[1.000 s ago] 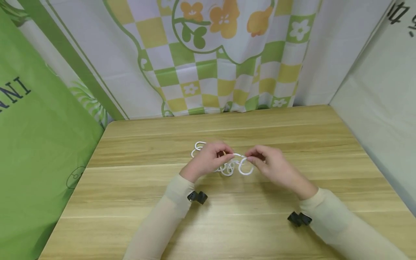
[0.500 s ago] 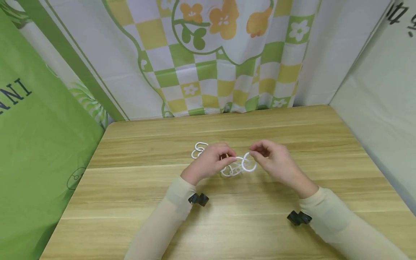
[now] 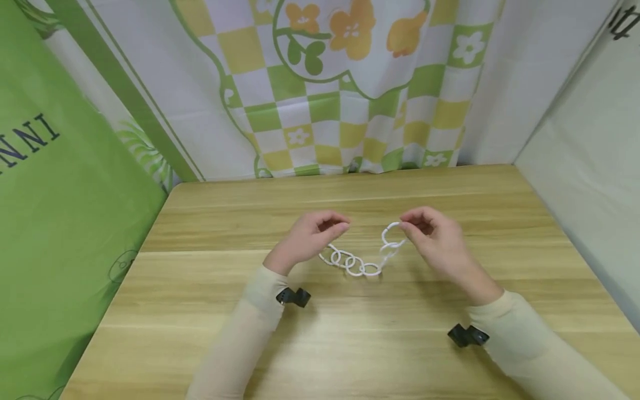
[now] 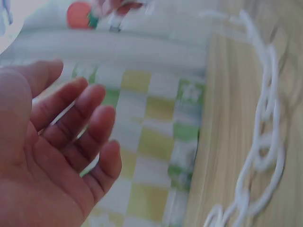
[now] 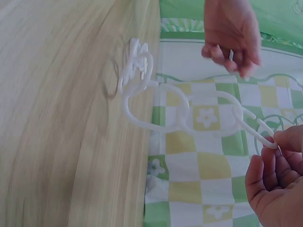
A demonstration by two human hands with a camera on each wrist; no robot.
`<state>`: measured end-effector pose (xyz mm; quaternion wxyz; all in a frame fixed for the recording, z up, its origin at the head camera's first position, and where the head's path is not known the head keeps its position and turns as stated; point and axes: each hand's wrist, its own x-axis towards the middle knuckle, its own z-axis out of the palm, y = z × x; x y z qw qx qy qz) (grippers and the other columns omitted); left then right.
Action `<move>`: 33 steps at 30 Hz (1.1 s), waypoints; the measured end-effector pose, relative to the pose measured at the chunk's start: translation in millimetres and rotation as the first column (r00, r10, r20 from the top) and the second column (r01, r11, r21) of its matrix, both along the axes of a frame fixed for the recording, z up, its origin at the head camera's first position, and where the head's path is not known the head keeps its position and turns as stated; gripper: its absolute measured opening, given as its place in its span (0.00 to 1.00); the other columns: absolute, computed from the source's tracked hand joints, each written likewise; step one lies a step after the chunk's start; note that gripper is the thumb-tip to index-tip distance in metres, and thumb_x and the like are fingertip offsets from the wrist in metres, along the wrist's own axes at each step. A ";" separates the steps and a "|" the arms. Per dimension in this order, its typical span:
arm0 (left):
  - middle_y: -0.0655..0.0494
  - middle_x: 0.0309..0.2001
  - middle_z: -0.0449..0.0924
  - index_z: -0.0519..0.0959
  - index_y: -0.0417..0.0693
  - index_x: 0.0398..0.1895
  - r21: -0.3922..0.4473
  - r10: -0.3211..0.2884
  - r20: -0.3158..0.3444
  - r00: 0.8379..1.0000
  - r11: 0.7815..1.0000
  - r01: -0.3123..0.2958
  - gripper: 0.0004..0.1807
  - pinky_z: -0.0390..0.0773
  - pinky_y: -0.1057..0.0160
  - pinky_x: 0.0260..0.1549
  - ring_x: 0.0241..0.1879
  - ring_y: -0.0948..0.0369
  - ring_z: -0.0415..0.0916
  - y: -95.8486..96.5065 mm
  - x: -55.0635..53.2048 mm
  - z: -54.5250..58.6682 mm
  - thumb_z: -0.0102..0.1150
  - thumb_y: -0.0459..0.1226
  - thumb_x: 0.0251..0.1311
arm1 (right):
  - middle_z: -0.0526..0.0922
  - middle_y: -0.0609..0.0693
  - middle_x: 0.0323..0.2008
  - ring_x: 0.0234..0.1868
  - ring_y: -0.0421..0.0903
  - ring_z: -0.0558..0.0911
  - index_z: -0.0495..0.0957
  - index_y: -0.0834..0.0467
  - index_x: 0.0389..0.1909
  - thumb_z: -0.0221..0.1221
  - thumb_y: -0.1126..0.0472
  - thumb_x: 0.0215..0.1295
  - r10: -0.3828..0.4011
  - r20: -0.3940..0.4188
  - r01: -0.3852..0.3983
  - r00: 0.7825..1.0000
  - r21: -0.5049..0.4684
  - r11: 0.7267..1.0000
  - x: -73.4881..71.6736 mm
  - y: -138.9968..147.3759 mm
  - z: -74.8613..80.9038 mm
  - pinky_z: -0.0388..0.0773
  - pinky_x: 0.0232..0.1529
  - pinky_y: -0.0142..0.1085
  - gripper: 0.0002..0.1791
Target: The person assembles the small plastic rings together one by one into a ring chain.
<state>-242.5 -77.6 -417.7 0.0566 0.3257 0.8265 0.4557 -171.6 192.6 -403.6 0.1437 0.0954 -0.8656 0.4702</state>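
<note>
A chain of white plastic links (image 3: 371,274) hangs down from my right hand (image 3: 442,241), with its lower links on or near the tabletop. My right thumb and fingertips pinch the end link (image 5: 253,131), which has a small gap in its ring. My left hand (image 3: 311,238) hovers to the left of that end link, above the far part of the chain. In the left wrist view its fingers are loosely curled with nothing between them, and the chain (image 4: 265,142) lies apart from it. Part of the chain is hidden behind the left hand in the head view.
The wooden table (image 3: 350,344) spreads under both hands. A checkered, flowered curtain (image 3: 320,128) hangs behind its far edge. Green cloth (image 3: 75,222) stands at the left and a pale wall (image 3: 585,166) at the right. Both wrists carry small black cameras.
My left hand has let go of the chain and moved left. The right hand has lifted its end link up and right, drawing the chain out between the hands.
</note>
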 end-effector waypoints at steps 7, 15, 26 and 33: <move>0.49 0.50 0.81 0.76 0.42 0.58 0.004 0.182 0.135 0.974 0.983 -0.185 0.23 0.74 0.55 0.53 0.50 0.57 0.77 -39.9 -29.3 -24.3 0.49 0.49 0.73 | 0.80 0.55 0.36 0.32 0.41 0.76 0.78 0.65 0.45 0.59 0.61 0.70 -0.005 0.024 0.005 1.000 -0.034 0.999 2.5 21.5 1.0 0.73 0.29 0.25 0.10; 0.52 0.60 0.75 0.67 0.45 0.69 -0.129 0.221 0.178 0.959 0.971 -0.200 0.35 0.66 0.52 0.62 0.60 0.56 0.71 -35.7 -55.7 -50.0 0.37 0.60 0.73 | 0.80 0.54 0.36 0.31 0.39 0.76 0.79 0.65 0.45 0.59 0.61 0.70 -0.016 0.016 0.017 1.000 -0.016 1.000 7.8 37.9 -0.2 0.73 0.29 0.25 0.10; 0.47 0.62 0.71 0.64 0.46 0.70 -0.300 0.333 0.138 0.933 0.912 -0.281 0.34 0.65 0.46 0.62 0.63 0.49 0.67 -84.8 -54.8 -53.7 0.33 0.59 0.74 | 0.78 0.42 0.31 0.27 0.37 0.76 0.76 0.68 0.45 0.59 0.61 0.70 -0.177 0.059 0.181 0.982 -0.079 0.980 -0.8 89.2 -10.2 0.75 0.26 0.24 0.13; 0.46 0.57 0.75 0.68 0.43 0.65 -0.337 0.308 0.111 0.945 0.906 -0.256 0.27 0.67 0.45 0.59 0.59 0.50 0.70 -114.3 -37.5 -45.5 0.36 0.51 0.77 | 0.79 0.50 0.33 0.28 0.40 0.77 0.74 0.70 0.51 0.54 0.58 0.73 -0.200 0.202 0.196 0.959 0.039 0.980 -11.2 114.4 -29.5 0.77 0.26 0.28 0.18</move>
